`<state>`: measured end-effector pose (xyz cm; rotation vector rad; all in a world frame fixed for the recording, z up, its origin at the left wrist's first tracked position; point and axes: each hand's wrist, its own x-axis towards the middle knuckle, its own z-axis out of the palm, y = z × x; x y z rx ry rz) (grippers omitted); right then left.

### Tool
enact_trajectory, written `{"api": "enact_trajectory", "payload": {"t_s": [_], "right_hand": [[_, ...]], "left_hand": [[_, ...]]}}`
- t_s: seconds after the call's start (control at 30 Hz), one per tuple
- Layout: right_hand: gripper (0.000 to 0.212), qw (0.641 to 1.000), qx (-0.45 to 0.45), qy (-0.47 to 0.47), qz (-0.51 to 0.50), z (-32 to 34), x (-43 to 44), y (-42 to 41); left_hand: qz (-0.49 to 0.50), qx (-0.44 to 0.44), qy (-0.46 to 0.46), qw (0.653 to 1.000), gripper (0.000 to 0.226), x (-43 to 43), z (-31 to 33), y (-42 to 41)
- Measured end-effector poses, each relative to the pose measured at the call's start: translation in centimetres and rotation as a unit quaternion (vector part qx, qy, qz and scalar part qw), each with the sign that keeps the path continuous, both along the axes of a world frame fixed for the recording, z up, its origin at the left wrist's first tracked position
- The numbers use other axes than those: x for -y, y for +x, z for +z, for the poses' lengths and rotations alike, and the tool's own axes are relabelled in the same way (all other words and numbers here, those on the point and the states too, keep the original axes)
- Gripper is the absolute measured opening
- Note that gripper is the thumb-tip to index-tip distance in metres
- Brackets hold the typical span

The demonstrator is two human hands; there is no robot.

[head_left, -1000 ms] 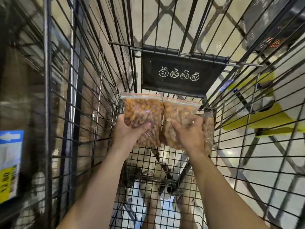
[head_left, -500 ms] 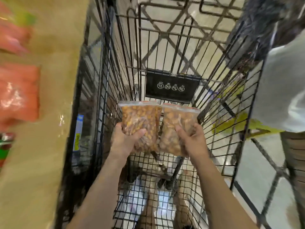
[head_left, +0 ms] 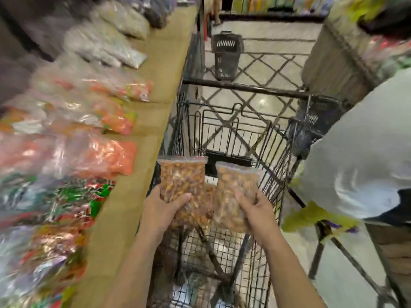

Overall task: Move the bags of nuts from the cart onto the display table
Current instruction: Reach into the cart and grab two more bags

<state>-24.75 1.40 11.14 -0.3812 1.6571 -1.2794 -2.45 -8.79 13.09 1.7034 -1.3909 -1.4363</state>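
We grip one clear bag of nuts in each hand: the left hand (head_left: 162, 207) pinches the lower part of the left bag (head_left: 181, 178), the right hand (head_left: 255, 206) clasps the right bag (head_left: 236, 185). Both hang upright above the cart (head_left: 224, 247), probably so the seals stay up. The display table (head_left: 124, 210) lies just left, its brown edge bare, likely for them.

Clear bags of nuts (head_left: 182, 181), contents orange-brown, with a paler tan bag (head_left: 236, 185) beside. Shopping cart (head_left: 242, 130): black wire grid. Counter (head_left: 124, 210): tan-brown surface. Packets on the counter: orange (head_left: 106, 156), green-and-red (head_left: 89, 196), grey-white (head_left: 104, 47). Floor (head_left: 255, 63): pale with dark diamond lattice. Basket (head_left: 225, 55): black. Bystander's shirt (head_left: 364, 165): white.
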Motion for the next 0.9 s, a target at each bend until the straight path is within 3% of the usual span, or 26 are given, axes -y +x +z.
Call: {"api": "enact_trajectory", "payload": {"t_s": [0.17, 0.27, 0.37, 0.43, 0.63, 0.73, 0.83, 0.9], "right_hand": [[0.043, 0.996, -0.013, -0.059, 0.069, 4.7, -2.6, 0.2], [0.043, 0.99, -0.023, -0.088, 0.11, 7.2, -4.0, 0.7], [0.051, 0.981, -0.038, -0.114, 0.153, 9.6, -5.4, 2.0], [0.058, 0.977, -0.033, -0.12, 0.173, 10.9, -6.2, 3.1], [0.047, 0.954, -0.035, -0.152, 0.255, 14.6, -7.7, 8.3], [0.043, 0.94, -0.037, -0.167, 0.294, 16.1, -8.0, 11.7], [0.044, 0.929, -0.038, -0.175, 0.324, 16.7, -8.2, 15.8], [0.039, 0.921, -0.033, -0.182, 0.342, 16.7, -8.4, 18.6]], "left_hand": [[0.049, -0.016, -0.048, 0.998, 0.064, -5.1, 5.8, 1.6], [0.055, -0.011, -0.105, 0.993, 0.044, -9.2, 8.8, 3.3], [0.082, -0.002, -0.149, 0.985, 0.063, -12.8, 11.1, 5.2], [0.118, -0.029, -0.145, 0.982, 0.06, -15.2, 12.2, 6.6], [0.214, -0.052, -0.133, 0.966, 0.055, -21.4, 14.7, 12.1], [0.267, -0.054, -0.137, 0.952, 0.075, -23.9, 15.5, 15.1], [0.31, -0.053, -0.161, 0.935, 0.066, -26.2, 15.8, 18.7], [0.337, -0.053, -0.175, 0.924, 0.073, -27.9, 16.0, 21.2]]}}
